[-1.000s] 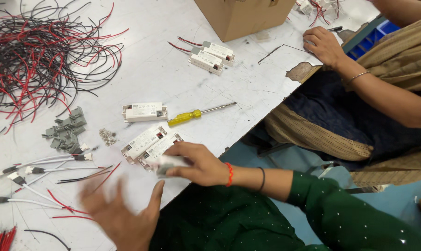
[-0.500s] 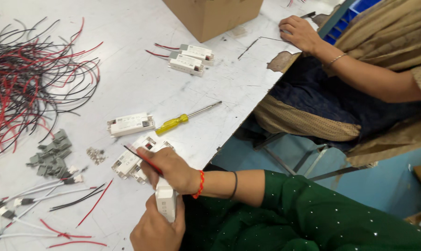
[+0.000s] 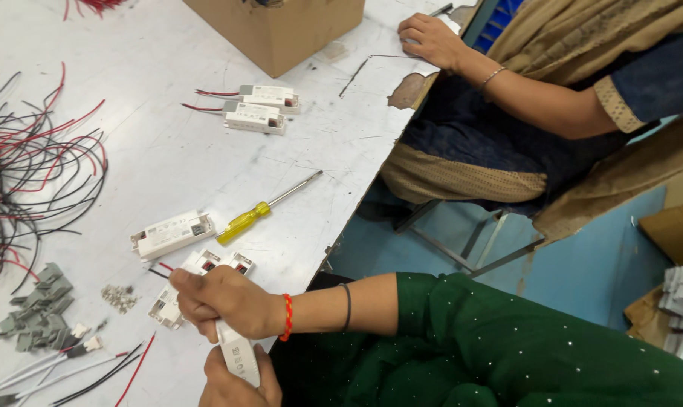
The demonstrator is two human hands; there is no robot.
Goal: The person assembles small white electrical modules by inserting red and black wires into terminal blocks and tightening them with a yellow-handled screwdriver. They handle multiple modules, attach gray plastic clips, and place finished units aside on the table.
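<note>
At the near edge of the white surface point(image 3: 206, 166), the person's right hand point(image 3: 224, 301) is closing its grip around the upper end of a small white rectangular plastic driver box point(image 3: 238, 358), which is pointing down over that edge toward the green-sleeved lap. The left hand point(image 3: 236, 388) is cupping the same box from below, its grip wrapping the lower end; how tightly the fingers are meeting is partly hidden.

Just beside the right hand, two more white plastic boxes point(image 3: 206, 265) are lying touching each other near the surface's edge. A further white box point(image 3: 172, 234) is lying just beyond them, and a yellow-handled screwdriver point(image 3: 264, 209) is lying slantwise beside it, its metal shaft pointing toward the right edge. Toward the far side, two white boxes with red leads point(image 3: 258, 109) are sitting side by side, near a brown cardboard carton point(image 3: 281, 30) at the far edge. A loose tangle of red and black wires point(image 3: 32, 173) is spreading along the left edge, with a heap of small grey plastic connectors point(image 3: 40, 309) nearer the near-left corner.

A co-worker's hand point(image 3: 432, 38) is resting on the far right corner of the surface.
</note>
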